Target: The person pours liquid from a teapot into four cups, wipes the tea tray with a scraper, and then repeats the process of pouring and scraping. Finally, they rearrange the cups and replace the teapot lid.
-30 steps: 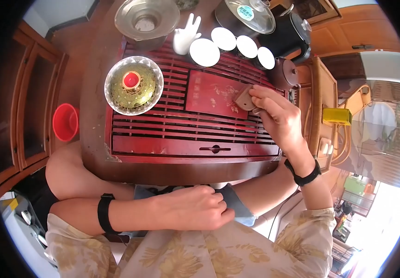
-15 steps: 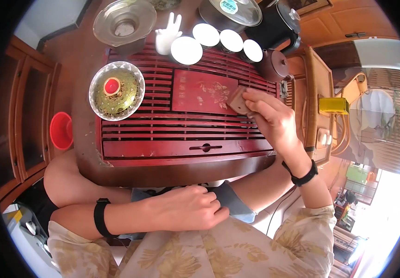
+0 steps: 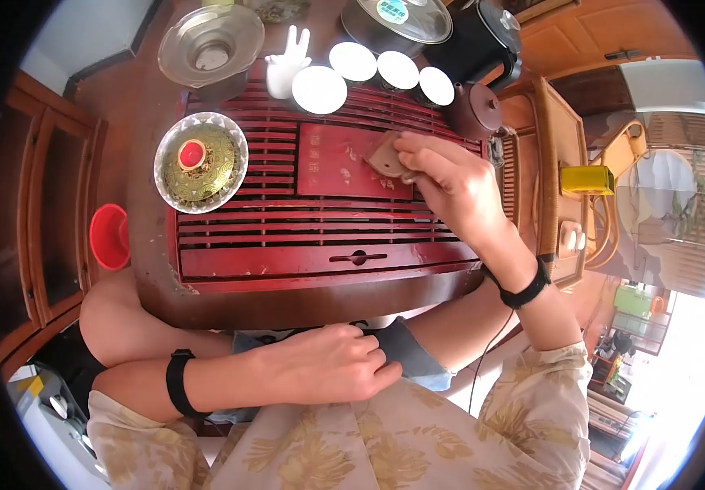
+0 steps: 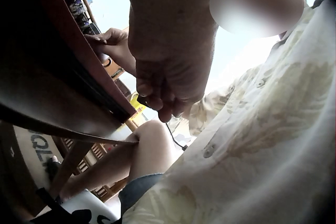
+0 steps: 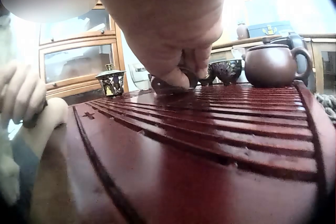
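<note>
My right hand (image 3: pixel 455 184) pinches a small flat brown piece (image 3: pixel 385 155) with a dark dot on it between thumb and fingers. The piece lies low over the red panel (image 3: pixel 320 167) in the middle of the slatted tea tray (image 3: pixel 263 261). In the right wrist view, the fingertips reach down close to the tray surface, and the hand covers much of the piece. My left hand (image 3: pixel 328 363) lies across my lap below the table edge, holding nothing. Its fingers (image 4: pixel 152 100) hang loosely curled in the left wrist view.
A lidded gaiwan (image 3: pixel 214 186) stands at the tray's left. Along the back are several cups (image 3: pixel 320 90), a white hand figurine (image 3: pixel 287 69) and a brown teapot (image 3: pixel 473 114). Behind them sit a glass bowl (image 3: pixel 181 45), a lidded pot (image 3: pixel 401 33) and a black kettle (image 3: pixel 471 53).
My right hand has slid the brown piece leftward across the red panel. The head view has shifted, moving the tray leftward in the picture. My left hand stays in the lap.
</note>
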`<action>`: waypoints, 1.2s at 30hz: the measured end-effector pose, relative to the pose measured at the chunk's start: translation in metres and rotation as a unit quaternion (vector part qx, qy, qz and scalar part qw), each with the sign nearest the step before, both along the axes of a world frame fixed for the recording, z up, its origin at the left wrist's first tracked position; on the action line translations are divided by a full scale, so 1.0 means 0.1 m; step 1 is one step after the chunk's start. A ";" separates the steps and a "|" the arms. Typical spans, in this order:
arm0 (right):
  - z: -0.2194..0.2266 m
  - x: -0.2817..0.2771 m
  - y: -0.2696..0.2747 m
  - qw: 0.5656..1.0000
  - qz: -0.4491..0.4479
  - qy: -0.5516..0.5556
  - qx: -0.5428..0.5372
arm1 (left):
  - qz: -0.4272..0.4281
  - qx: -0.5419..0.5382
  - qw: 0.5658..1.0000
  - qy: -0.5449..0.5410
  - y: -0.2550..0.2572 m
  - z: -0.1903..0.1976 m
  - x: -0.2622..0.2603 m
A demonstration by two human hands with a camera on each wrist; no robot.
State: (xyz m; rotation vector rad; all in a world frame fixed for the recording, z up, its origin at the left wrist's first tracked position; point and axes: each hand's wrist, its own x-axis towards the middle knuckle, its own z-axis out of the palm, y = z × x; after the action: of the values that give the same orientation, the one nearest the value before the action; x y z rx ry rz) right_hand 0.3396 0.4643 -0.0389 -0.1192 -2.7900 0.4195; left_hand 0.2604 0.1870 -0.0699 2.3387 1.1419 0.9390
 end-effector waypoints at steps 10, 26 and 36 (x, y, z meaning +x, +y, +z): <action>0.07 0.18 0.03 0.999 -0.025 0.017 0.022 | -0.001 0.005 1.000 -0.004 -0.01 0.01 0.01; -0.01 0.10 0.01 0.998 -0.037 0.032 0.044 | -0.005 0.002 1.000 -0.001 -0.01 0.02 0.00; 0.26 -0.07 -0.29 1.000 0.007 0.007 -0.020 | -0.009 0.002 1.000 0.001 -0.02 0.01 0.01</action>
State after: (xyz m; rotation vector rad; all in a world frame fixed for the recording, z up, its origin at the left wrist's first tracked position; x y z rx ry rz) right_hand 0.3331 0.4356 -0.0130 -0.1046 -2.7712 0.4790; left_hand 0.2613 0.1852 -0.0689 2.3505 1.1181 0.9324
